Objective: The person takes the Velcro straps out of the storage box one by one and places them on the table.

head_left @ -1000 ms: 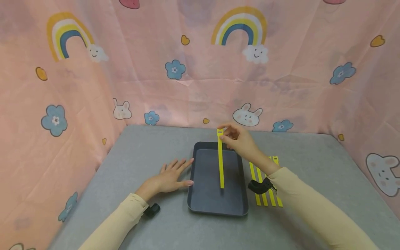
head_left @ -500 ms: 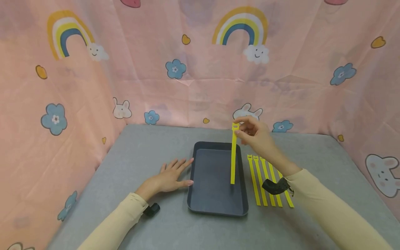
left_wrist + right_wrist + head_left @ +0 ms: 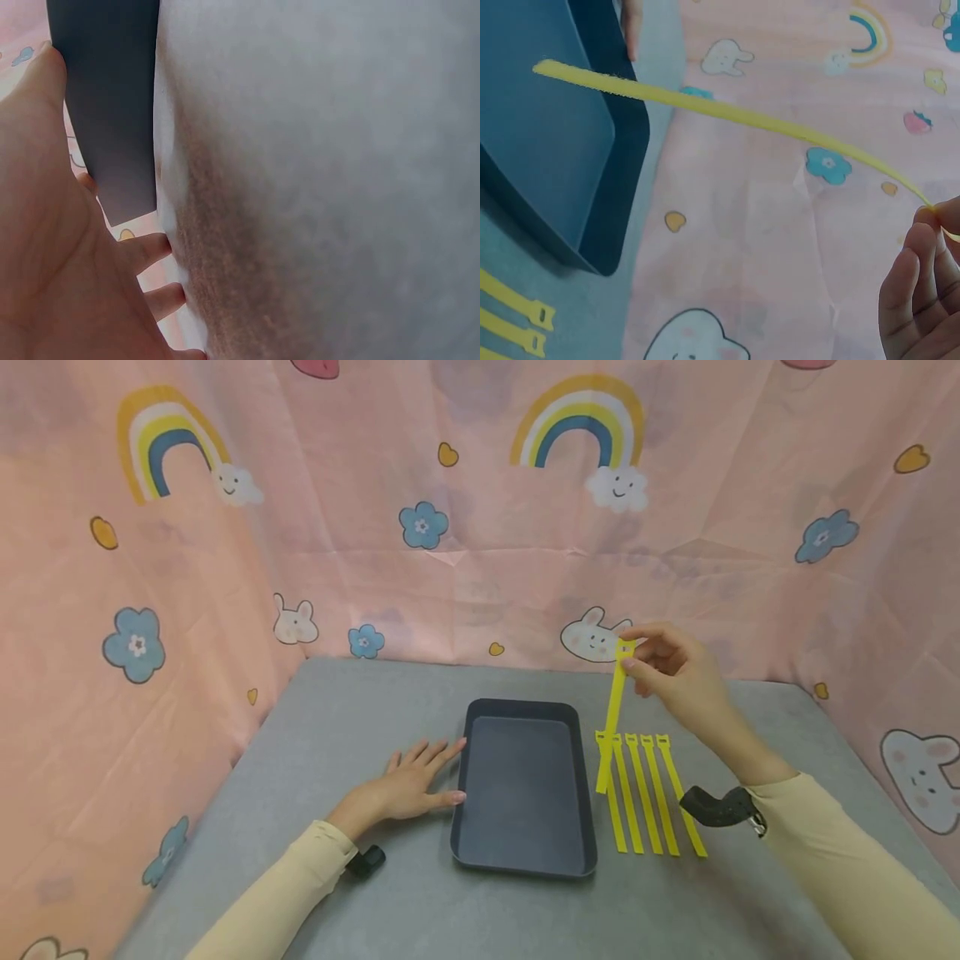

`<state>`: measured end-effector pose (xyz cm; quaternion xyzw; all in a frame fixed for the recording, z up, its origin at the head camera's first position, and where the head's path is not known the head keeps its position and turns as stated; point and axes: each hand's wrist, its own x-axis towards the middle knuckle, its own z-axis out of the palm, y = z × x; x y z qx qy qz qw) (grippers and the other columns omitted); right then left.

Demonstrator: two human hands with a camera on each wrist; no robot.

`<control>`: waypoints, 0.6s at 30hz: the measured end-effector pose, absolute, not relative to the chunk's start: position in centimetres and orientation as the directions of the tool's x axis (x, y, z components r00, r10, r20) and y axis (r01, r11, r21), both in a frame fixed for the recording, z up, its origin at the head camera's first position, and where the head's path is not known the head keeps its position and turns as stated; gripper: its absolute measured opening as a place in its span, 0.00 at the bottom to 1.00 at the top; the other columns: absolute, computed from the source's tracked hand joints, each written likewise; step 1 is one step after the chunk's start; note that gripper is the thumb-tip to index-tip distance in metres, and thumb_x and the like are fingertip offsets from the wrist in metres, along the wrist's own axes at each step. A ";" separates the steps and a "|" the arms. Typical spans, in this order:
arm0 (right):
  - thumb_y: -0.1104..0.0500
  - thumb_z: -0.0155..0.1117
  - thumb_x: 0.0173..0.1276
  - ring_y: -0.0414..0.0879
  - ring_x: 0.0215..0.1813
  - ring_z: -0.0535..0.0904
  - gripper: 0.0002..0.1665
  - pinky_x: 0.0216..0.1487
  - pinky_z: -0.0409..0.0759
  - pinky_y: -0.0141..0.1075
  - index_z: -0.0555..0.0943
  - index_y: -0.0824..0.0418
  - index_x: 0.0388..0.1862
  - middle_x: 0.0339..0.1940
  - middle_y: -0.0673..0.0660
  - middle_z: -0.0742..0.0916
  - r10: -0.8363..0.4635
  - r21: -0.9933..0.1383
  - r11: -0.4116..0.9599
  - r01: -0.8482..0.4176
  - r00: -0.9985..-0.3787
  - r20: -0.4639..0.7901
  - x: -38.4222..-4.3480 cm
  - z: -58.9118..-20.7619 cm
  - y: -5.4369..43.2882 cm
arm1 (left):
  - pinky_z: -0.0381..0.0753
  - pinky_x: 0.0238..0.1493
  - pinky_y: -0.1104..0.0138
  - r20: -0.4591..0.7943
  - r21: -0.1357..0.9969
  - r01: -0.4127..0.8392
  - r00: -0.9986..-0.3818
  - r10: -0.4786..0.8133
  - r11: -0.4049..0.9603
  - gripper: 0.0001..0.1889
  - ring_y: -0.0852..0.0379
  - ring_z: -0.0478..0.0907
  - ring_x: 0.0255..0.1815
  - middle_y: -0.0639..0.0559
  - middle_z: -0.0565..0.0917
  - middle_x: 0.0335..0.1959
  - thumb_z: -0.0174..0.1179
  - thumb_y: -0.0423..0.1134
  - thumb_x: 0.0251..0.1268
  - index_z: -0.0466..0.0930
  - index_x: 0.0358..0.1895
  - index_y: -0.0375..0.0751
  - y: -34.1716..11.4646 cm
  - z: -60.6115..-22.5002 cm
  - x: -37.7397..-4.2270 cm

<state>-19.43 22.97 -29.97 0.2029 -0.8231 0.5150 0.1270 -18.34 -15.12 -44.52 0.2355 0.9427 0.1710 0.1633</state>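
Observation:
My right hand (image 3: 686, 681) pinches a yellow hook-and-loop cable tie (image 3: 617, 697) by its slotted head, between thumb and fingers. The tie hangs down in the head view, overlapping the leftmost of several matching yellow cable ties (image 3: 651, 793) laid in a row on the table. In the right wrist view, the held tie (image 3: 727, 112) stretches across, slightly bowed. A dark grey rectangular tray (image 3: 525, 802) lies left of the row, with nothing in it. Fingers spread, my left hand (image 3: 405, 789) rests on the table, thumb and index fingertips at the tray's left side.
The grey table (image 3: 352, 710) runs back to a pink printed curtain (image 3: 480, 568) that encloses it at the back and both sides. Each wrist carries a black camera mount, such as the right mount (image 3: 720, 806) beside the row of ties.
My right hand has carried the pinched cable tie rightward, from above the tray to over the row of ties, and slightly up. My left hand and the tray have stayed put.

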 end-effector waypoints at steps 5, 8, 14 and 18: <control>0.64 0.64 0.70 0.44 0.24 0.77 0.19 0.30 0.78 0.31 0.78 0.58 0.59 0.30 0.43 0.84 -0.180 -0.776 0.422 -0.468 -0.883 0.434 -19.1 -29.3 24.2 | 0.39 0.74 0.30 -0.225 0.405 0.389 -0.835 0.502 0.828 0.46 0.38 0.37 0.84 0.49 0.45 0.83 0.47 0.73 0.66 0.32 0.79 0.71 -15.1 -44.4 -18.3; 0.63 0.65 0.70 0.43 0.24 0.78 0.20 0.30 0.78 0.31 0.79 0.58 0.60 0.30 0.46 0.84 -0.162 -0.764 0.449 -0.463 -0.883 0.440 -19.0 -29.0 25.0 | 0.39 0.74 0.31 -0.226 0.402 0.390 -0.835 0.503 0.828 0.46 0.38 0.37 0.84 0.50 0.45 0.83 0.47 0.73 0.66 0.32 0.79 0.71 -15.1 -44.5 -18.3; 0.63 0.65 0.70 0.43 0.24 0.78 0.21 0.30 0.77 0.29 0.78 0.58 0.62 0.32 0.48 0.84 -0.142 -0.759 0.465 -0.456 -0.885 0.444 -18.7 -28.7 26.5 | 0.39 0.74 0.31 -0.218 0.405 0.393 -0.835 0.505 0.826 0.46 0.38 0.37 0.84 0.50 0.45 0.83 0.47 0.74 0.65 0.32 0.79 0.72 -15.2 -44.6 -18.5; 0.64 0.64 0.70 0.42 0.25 0.78 0.22 0.30 0.77 0.29 0.77 0.58 0.62 0.32 0.47 0.85 -0.133 -0.761 0.481 -0.435 -0.894 0.427 -18.4 -28.7 27.7 | 0.39 0.74 0.31 -0.226 0.404 0.387 -0.836 0.501 0.829 0.46 0.38 0.37 0.84 0.51 0.44 0.84 0.46 0.74 0.65 0.32 0.79 0.72 -15.2 -44.6 -18.4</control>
